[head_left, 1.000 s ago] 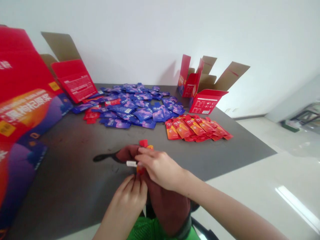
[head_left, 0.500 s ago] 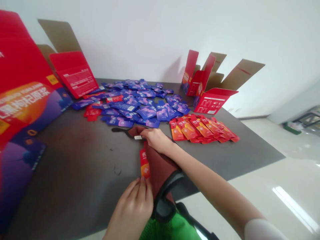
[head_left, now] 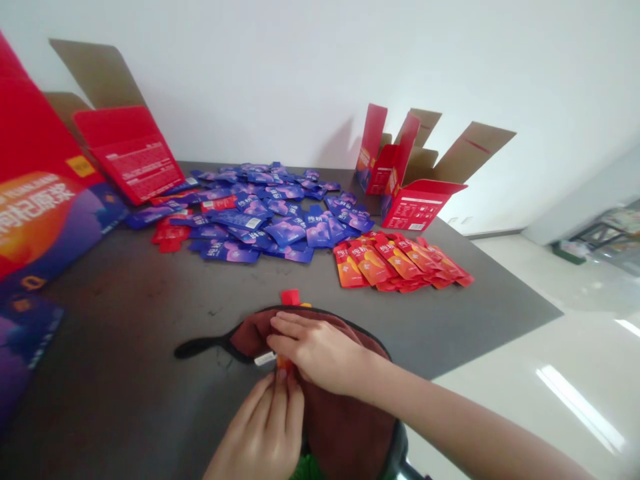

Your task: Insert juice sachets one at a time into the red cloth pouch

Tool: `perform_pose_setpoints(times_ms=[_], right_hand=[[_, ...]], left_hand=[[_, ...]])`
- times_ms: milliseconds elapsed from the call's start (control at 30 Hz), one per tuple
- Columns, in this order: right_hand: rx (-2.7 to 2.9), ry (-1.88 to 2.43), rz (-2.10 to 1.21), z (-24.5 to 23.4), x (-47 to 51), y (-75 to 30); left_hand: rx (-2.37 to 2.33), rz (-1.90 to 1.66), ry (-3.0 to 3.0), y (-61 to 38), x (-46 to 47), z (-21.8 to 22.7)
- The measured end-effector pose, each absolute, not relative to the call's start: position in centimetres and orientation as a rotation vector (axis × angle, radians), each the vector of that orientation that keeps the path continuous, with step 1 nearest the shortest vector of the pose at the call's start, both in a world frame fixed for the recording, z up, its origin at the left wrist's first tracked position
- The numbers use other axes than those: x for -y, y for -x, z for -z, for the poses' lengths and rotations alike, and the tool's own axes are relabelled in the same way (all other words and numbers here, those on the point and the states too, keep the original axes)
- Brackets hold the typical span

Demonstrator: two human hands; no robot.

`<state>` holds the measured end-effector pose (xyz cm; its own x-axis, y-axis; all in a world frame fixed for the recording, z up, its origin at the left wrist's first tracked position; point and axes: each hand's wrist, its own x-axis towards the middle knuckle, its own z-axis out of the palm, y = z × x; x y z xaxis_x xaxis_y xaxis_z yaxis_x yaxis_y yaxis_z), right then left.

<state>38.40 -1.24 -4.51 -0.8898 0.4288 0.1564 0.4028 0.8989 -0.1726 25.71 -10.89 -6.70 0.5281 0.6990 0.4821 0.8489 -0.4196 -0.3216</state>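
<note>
A maroon cloth bag [head_left: 345,427] with a dark rim lies bunched under my hands at the near edge of the table, a black strap [head_left: 197,347] trailing left. A red-orange sachet [head_left: 291,297] shows its red end above the rim, and its orange part appears lower down, between my hands. My left hand [head_left: 263,427] pinches the sachet's lower part against the cloth. My right hand [head_left: 315,350] lies across the bag's top, gripping the cloth beside a small white tag [head_left: 265,359]. The sachet's middle is hidden by the fingers and the cloth.
The dark grey table [head_left: 125,293] holds a loose heap of blue-purple sachets [head_left: 260,217] and a fanned row of red-orange sachets [head_left: 395,263]. Open red cartons [head_left: 413,207] stand at the back right. A large printed red carton [head_left: 40,220] stands at the left. A shiny floor lies to the right.
The sachet, hanging outside the bag before, now sits in its mouth with the red end above the rim. My right hand has come down and nearer; the bag lies spread wider.
</note>
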Motion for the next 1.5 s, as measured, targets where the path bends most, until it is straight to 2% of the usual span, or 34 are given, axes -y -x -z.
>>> perform_pose_setpoints(times_ms=[167,333,533,767,1067,1200,1367,1500], right_hand=[[2.804,0.655,-0.332,5.0,-2.8,-36.9],[2.716,0.803,-0.403,4.0,-5.5,-36.2],[2.286,0.784,-0.447,0.1,-0.6,-39.3],[2.824,0.657,-0.303,3.5,2.1,-38.9],[2.817,0.667,-0.359,4.9,-4.1,-36.7],[2.756,0.794,-0.363,3.7,-6.0,-36.6],[2.471,0.769,-0.345,0.2,-1.7,-39.7],[2.705,0.651,-0.279,1.2,2.3,-41.0]], left_hand=[[1.245,0.468,2.250,-25.4,10.7,7.1],[1.337,0.363,2.327,-25.7,10.8,6.5],[1.335,0.272,2.339,-26.0,11.0,6.5],[1.293,0.295,2.288,-25.8,11.0,6.3],[1.320,0.293,2.382,-25.4,11.0,6.7],[1.343,0.227,2.389,-25.8,10.9,6.7],[1.371,0.210,2.398,-26.1,10.9,6.5],[1.369,0.219,2.379,-26.1,11.1,6.1]])
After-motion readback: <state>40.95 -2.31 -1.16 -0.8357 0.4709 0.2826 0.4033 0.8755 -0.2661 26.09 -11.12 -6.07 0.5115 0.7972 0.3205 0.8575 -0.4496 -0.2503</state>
